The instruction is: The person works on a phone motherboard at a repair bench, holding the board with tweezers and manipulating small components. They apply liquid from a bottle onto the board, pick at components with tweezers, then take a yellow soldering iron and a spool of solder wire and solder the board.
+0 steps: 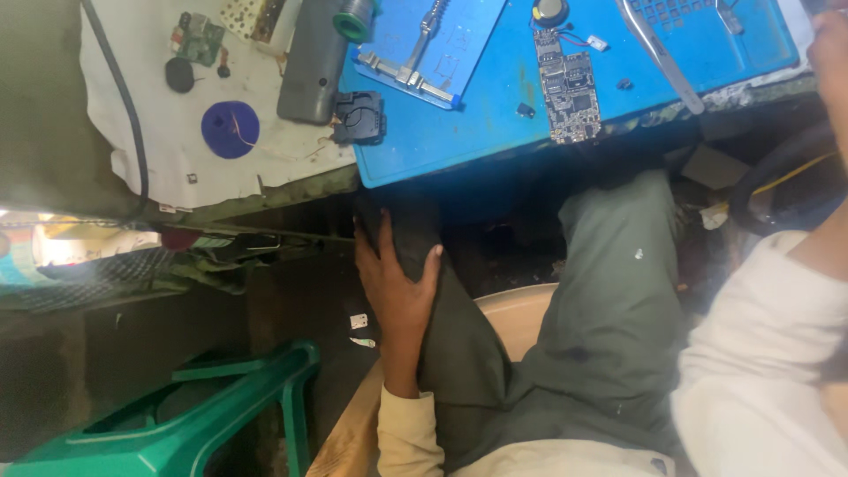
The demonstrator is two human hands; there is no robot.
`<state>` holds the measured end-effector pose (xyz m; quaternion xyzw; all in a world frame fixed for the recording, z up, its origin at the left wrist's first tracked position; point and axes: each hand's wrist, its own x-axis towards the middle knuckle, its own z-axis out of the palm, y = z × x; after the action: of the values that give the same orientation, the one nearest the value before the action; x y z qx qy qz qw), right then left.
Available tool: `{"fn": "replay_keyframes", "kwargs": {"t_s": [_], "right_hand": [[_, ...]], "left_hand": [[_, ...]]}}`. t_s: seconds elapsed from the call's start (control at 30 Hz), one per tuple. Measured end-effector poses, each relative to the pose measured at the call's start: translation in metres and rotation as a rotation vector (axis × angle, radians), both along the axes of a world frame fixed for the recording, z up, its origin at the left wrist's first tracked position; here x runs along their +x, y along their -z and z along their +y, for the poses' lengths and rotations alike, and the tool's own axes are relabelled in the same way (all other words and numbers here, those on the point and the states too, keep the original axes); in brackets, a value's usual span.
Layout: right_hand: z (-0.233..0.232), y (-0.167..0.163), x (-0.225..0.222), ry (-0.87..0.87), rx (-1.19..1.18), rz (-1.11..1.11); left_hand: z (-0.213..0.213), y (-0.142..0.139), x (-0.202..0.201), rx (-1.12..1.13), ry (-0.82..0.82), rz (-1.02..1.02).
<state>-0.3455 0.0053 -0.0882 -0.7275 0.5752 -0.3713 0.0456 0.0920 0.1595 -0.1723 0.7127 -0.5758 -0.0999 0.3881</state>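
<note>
My left hand (394,281) rests flat on my left knee, fingers apart, with nothing in it. The knee is in dark green trousers (609,300) below the bench edge. My right hand (830,53) is raised at the top right edge; only part of it shows and its fingers are cut off. Its white sleeve (768,353) fills the lower right. On the blue work mat (477,132) above lies a bare phone circuit board (570,88), far from both hands.
On the mat are metal tweezers (662,55), a metal board holder (413,64) and a black square part (359,117). A grey tool (309,62), a blue disc (230,129) and small parts lie on a white cloth (159,150). A green plastic stool (185,415) stands lower left.
</note>
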Motion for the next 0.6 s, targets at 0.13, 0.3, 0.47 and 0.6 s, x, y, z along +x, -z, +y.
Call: {"fn": "replay_keyframes", "kwargs": {"t_s": [0.13,0.3,0.47,0.6], "right_hand": [[0.054,-0.020,0.058,0.009,-0.011,-0.123],[0.077,-0.054,0.121,-0.086,-0.049,-0.139],[0.100,-0.062,0.175,-0.163,-0.098,-0.107],[0.120,-0.039,0.214,-0.280,-0.037,-0.264]], "left_hand": [[0.001,-0.003,0.001,0.018,-0.001,0.007],[0.005,-0.005,0.004,0.054,-0.026,0.029],[0.006,-0.010,0.005,-0.017,-0.053,0.034],[0.017,-0.036,-0.013,-0.201,-0.101,-0.050]]}}
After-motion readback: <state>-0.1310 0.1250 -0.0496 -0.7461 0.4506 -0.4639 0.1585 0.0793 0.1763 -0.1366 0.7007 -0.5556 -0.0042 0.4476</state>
